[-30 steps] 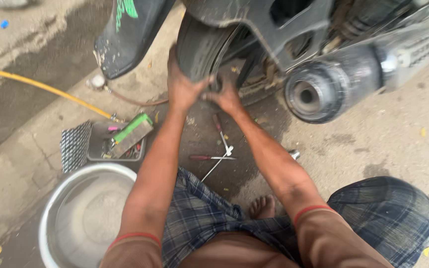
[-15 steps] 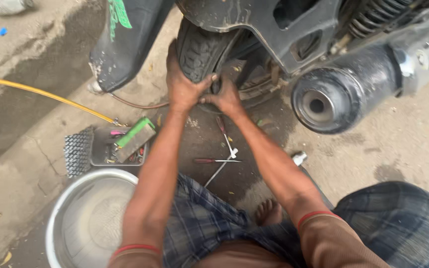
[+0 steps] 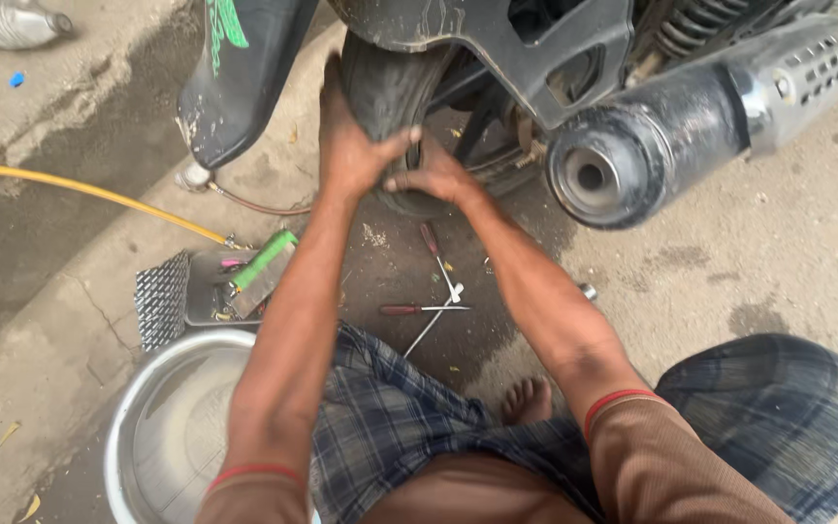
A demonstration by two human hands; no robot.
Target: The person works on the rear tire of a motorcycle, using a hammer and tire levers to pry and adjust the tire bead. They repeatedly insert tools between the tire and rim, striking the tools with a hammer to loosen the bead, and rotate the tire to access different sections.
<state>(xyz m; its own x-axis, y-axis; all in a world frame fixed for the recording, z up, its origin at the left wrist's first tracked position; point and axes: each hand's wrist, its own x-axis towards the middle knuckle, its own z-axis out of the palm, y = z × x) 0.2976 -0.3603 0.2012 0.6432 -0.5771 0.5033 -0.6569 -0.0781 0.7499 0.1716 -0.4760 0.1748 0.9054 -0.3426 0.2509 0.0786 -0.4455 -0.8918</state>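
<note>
Both my hands are on the rear tyre [image 3: 390, 97] of the motorbike, which stands upright on the ground straight ahead of me, its tread facing me and its plane running away from me under the black mudguard [image 3: 497, 49]. My left hand [image 3: 351, 146] is wrapped over the left side of the tyre, fingers closed around the rubber and thumb stretched across the tread. My right hand [image 3: 434, 178] presses on the lower part of the tyre just beside the left one, fingers curled against it; whether it truly grips I cannot tell. Right of the tyre the exhaust pipe [image 3: 671, 126] lies with its long axis slanting up to the right, its round open mouth turned toward me. Below the tyre, on the dark wet concrete, screwdrivers [image 3: 434, 291] lie crossed over each other. Left of the tyre a yellow hose [image 3: 89, 192] runs across the ground to a metal tool tray [image 3: 206, 291], and a steel basin [image 3: 167, 427] sits just below that tray.
</note>
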